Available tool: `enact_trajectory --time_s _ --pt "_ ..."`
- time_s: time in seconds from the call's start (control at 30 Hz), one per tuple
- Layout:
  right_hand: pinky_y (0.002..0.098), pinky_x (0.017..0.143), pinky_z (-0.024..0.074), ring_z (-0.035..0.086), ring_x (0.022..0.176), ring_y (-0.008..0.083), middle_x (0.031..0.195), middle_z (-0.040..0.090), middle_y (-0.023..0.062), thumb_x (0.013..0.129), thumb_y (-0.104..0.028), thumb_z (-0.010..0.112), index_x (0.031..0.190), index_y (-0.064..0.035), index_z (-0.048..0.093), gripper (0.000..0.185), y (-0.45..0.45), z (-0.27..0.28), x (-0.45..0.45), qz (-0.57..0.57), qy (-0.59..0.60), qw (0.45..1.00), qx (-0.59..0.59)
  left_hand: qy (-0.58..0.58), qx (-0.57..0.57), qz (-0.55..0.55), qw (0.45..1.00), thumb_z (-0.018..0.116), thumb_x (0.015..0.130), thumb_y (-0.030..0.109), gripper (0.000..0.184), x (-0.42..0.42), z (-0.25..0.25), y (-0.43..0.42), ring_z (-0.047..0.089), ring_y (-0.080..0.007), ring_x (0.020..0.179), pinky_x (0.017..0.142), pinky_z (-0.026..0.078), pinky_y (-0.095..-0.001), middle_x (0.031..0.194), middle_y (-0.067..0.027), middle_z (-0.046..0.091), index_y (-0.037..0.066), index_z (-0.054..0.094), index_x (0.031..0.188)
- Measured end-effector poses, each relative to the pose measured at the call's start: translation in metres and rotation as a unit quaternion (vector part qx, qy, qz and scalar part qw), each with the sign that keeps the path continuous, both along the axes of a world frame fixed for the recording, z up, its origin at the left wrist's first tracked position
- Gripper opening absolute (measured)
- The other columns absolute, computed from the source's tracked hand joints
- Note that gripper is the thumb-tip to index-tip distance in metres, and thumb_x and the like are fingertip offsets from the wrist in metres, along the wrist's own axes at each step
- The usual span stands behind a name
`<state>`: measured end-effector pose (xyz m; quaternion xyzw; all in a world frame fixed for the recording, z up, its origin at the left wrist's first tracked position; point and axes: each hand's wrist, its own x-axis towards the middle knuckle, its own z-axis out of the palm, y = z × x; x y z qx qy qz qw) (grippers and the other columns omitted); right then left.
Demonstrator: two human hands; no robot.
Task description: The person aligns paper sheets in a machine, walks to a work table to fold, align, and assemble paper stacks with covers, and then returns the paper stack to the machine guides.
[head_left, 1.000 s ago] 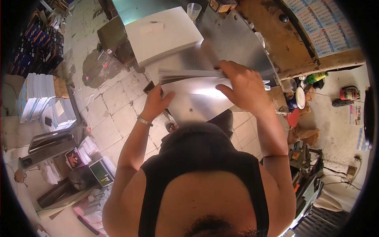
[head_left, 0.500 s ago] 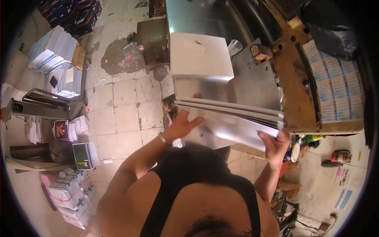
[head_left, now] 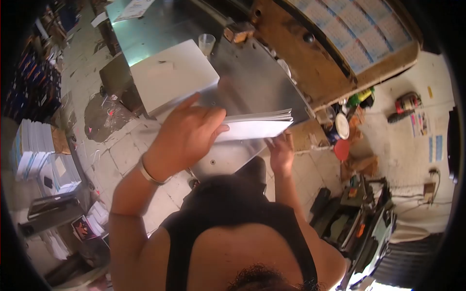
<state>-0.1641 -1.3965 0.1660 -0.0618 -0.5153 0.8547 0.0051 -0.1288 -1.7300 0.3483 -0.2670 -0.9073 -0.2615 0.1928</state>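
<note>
A stack of white paper sheets [head_left: 255, 128] is held up on edge over the near part of the metal table [head_left: 252, 72]. My left hand [head_left: 187, 133] is closed around its left end, with the thumb on the near face and the index finger over the top. At the lower right corner of the sheets is my right hand [head_left: 280, 150], its bent fingers against the bottom edge and partly hidden. A thick white paper block [head_left: 174, 77] lies flat on the table beyond my left hand.
A clear plastic cup [head_left: 206, 44] and a wooden block [head_left: 239, 32] stand behind the paper block. Printed sheets [head_left: 357, 31] lie on the wooden board at right. Stacked papers [head_left: 36, 145] are at left; a machine [head_left: 359, 223] is at lower right.
The view has turned, shifting the table leftward. The sheets, earlier spread long between both hands, are now closer together and more upright. My left hand has risen over their left end; my right has moved lower.
</note>
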Motion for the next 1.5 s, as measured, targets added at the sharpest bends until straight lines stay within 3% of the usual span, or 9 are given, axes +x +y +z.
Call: enact_trajectory --time_s 0.07,0.27,0.4,0.43,0.63,0.8,0.93,1.23,1.5 --pt "0.0496 0.112 0.0405 0.052 0.134 0.0281 0.149 0.053 0.0147 0.097 -0.033 0.067 0.151 -0.0110 0.042 0.063 0.021 -0.005 0.002 -0.021 0.038 0.998 -0.034 -0.013 -0.060 -0.015 0.998 0.066 0.096 0.016 0.016 -0.002 0.002 0.005 0.066 -0.0352 0.078 0.103 0.051 -0.0555 0.076 -0.0125 0.064 0.005 0.056 0.092" --pt "0.0513 0.117 0.0347 0.048 0.139 0.0329 0.157 0.044 0.0201 0.078 -0.050 0.088 0.163 -0.0084 0.025 0.114 -0.025 0.056 0.019 0.122 0.228 0.933 0.251 -0.028 -0.128 -0.026 0.991 0.065 0.097 0.017 0.016 -0.006 -0.028 0.011 0.067 -0.0312 0.080 0.104 0.049 -0.0553 0.077 -0.0098 0.064 0.007 0.054 0.094" --pt "0.0378 0.103 0.0469 0.061 0.116 0.0206 0.125 0.067 0.0111 0.088 -0.008 0.085 0.134 -0.0011 0.060 0.053 -0.056 0.043 0.028 0.071 0.160 0.950 0.258 -0.001 -0.076 -0.025 0.997 0.067 0.095 0.019 0.016 -0.002 -0.032 0.010 0.066 -0.0316 0.080 0.098 0.052 -0.0499 0.076 -0.0098 0.063 0.007 0.056 0.093" --pt "0.0300 0.094 0.0489 0.063 0.102 0.0136 0.105 0.070 0.0051 0.091 0.006 0.076 0.109 0.0001 0.069 0.021 -0.061 0.049 0.030 0.071 0.154 0.955 0.245 -0.040 -0.087 -0.010 0.995 0.070 0.093 0.019 0.017 0.001 -0.028 0.003 0.067 -0.0318 0.081 0.096 0.053 -0.0482 0.078 -0.0097 0.065 0.007 0.058 0.094" --pt "0.0304 0.091 0.0484 0.062 0.099 0.0139 0.105 0.068 0.0056 0.089 0.006 0.077 0.108 -0.0014 0.066 0.023 -0.058 0.040 0.027 0.083 0.172 0.963 0.190 -0.156 -0.008 0.141 0.977 0.089 0.071 0.009 0.051 0.020 -0.016 -0.092 0.072 -0.0304 0.093 0.083 0.055 -0.0399 0.098 -0.0108 0.075 0.011 0.068 0.118" --pt "0.0370 0.102 0.0472 0.062 0.111 0.0206 0.117 0.065 0.0130 0.084 0.002 0.082 0.135 -0.0026 0.051 0.060 -0.079 0.056 0.021 0.139 0.176 0.964 0.141 -0.272 0.448 0.051 0.850 0.084 0.084 0.003 0.073 0.023 -0.102 -0.127 0.061 -0.0157 0.122 0.103 0.050 -0.0339 0.136 -0.0014 0.065 0.009 0.055 0.150" --pt "0.0403 0.108 0.0448 0.060 0.121 0.0253 0.129 0.063 0.0187 0.084 0.000 0.083 0.143 0.0000 0.044 0.070 -0.074 0.032 0.021 0.137 0.145 0.965 0.169 -0.332 0.502 0.073 0.795 0.073 0.094 0.001 0.049 0.035 -0.158 -0.127 0.060 -0.0168 0.128 0.111 0.046 -0.0357 0.143 -0.0079 0.064 -0.001 0.061 0.142" --pt "0.0321 0.097 0.0493 0.064 0.105 0.0150 0.113 0.072 0.0061 0.098 -0.001 0.071 0.120 0.0024 0.066 0.023 -0.066 -0.001 0.026 0.052 0.165 0.953 0.251 -0.221 0.507 0.178 0.814 0.069 0.100 0.003 0.023 0.041 -0.168 -0.100 0.066 -0.0064 0.094 0.085 0.052 -0.0237 0.104 -0.0025 0.076 -0.002 0.071 0.122" --pt "0.0316 0.096 0.0493 0.064 0.104 0.0139 0.110 0.073 0.0043 0.098 -0.003 0.073 0.118 0.0006 0.069 0.020 -0.055 -0.001 0.014 0.083 0.153 0.958 0.229 -0.127 0.447 0.125 0.877 0.081 0.089 0.011 0.050 0.028 -0.138 -0.094 0.065 -0.0164 0.110 0.100 0.050 -0.0340 0.125 -0.0090 0.068 0.003 0.063 0.135"
